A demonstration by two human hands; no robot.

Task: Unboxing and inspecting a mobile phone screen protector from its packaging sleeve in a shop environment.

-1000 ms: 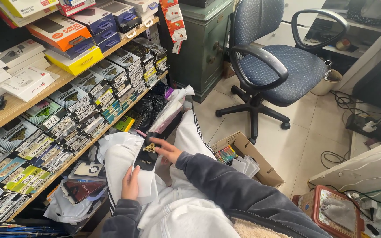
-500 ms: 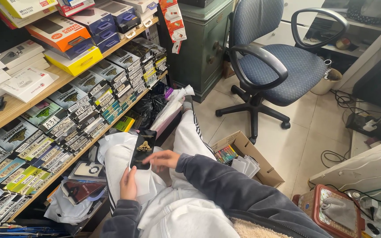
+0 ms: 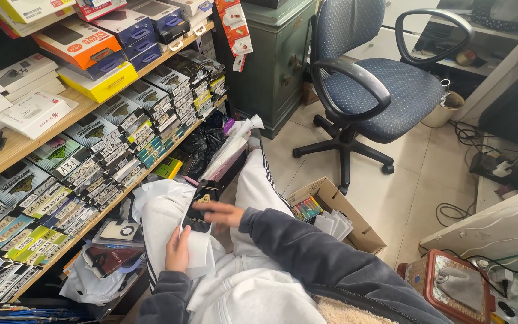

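- Right hand lies flat over a dark phone case, fingers stretched out and only loosely spread, blurred; they touch the case's face, but whether they clasp it I cannot tell.
- Left hand comes up from below, fingers curled around the lower edge of a white sleeve that sits under the case; thumb side pressed against it, so a closed hold on that wrapper.
- The case rests on the person's lap, over the white trouser knee, just beside the low shelf.
- Its long axis runs roughly up and away from the person, tilted a little to the right; the top end points towards the black bag on the floor.
- Containers now: an open cardboard box stands on the floor right of the knees, with a row of coloured packets at its near end and pale flat wrappers stacked beside them.
- A white plastic bag slumps under the shelf, left of the lap; contents hidden.
- A reddish tin sits at the lower right with a grey cloth inside.
- The shelf itself holds tight rows of flat green-printed packets standing on edge, and boxes in orange, yellow and blue above.
- A blue swivel chair stands well apart.
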